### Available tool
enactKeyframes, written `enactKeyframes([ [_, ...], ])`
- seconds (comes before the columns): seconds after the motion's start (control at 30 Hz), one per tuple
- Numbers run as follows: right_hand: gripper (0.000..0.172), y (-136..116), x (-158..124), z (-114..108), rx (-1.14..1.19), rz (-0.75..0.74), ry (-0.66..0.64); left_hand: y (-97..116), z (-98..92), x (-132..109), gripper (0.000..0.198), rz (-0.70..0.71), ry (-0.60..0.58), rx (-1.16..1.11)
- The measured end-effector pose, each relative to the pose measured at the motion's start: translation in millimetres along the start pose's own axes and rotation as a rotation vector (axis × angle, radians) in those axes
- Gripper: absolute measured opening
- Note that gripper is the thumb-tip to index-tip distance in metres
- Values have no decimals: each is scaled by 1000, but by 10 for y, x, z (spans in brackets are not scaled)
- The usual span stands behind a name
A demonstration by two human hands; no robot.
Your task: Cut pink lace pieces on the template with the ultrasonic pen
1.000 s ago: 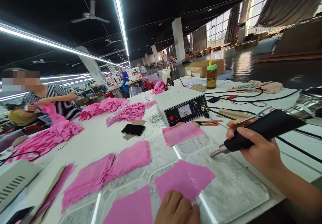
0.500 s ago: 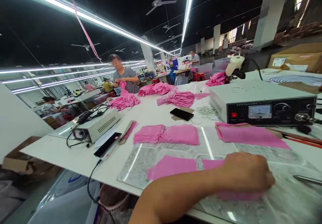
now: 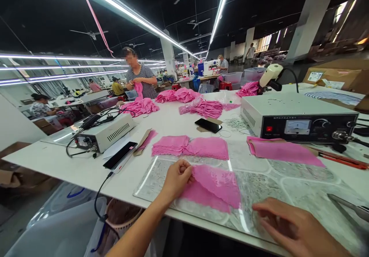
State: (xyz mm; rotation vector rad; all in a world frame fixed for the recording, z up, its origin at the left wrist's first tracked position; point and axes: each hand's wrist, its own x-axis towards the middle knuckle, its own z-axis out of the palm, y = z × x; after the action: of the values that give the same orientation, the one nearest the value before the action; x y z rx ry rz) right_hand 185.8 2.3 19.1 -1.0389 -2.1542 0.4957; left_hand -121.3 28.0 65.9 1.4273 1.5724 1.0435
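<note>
Head view: near worktop [image 3: 77, 166] front edge, we pinched pink cloth [image 3: 220, 186] in left grip [image 3: 177, 178]; right grip [image 3: 294, 224] wide, empty; stacks [image 3: 208, 148] lay formed, cloth unstacked.

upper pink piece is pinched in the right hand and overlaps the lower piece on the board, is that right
Wrong hand: the head view shows the left hand pinching the upper pink piece. It does overlap the lower piece on the board.
</note>
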Motion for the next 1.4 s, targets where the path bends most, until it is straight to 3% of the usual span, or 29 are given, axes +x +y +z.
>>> enactKeyframes([
  [0.03, 16, -63, 125, 43, -37, -85, -69, -40, -24, -36, 21, 1, 11, -23],
  [0.17, 20, -205, 480, 181, -166, -270, -115, -123, -126, -126, 19, 23, 42, -51],
  [0.43, 23, -225, 532, 229, -207, -426, -105, -164, -305, -336, 11, 142, 82, 168],
  [0.8, 23, -268, 626, 262, -171, -406, -173, -242, -413, -442, 10, 269, 72, 415],
  [1.27, 19, -279, 583, 286, -89, -304, -211, -278, -435, -457, 9, 261, 44, 500],
  [1.4, 14, -222, 549, 299, -77, -309, -199, -296, -500, -505, 23, 268, 24, 503],
])
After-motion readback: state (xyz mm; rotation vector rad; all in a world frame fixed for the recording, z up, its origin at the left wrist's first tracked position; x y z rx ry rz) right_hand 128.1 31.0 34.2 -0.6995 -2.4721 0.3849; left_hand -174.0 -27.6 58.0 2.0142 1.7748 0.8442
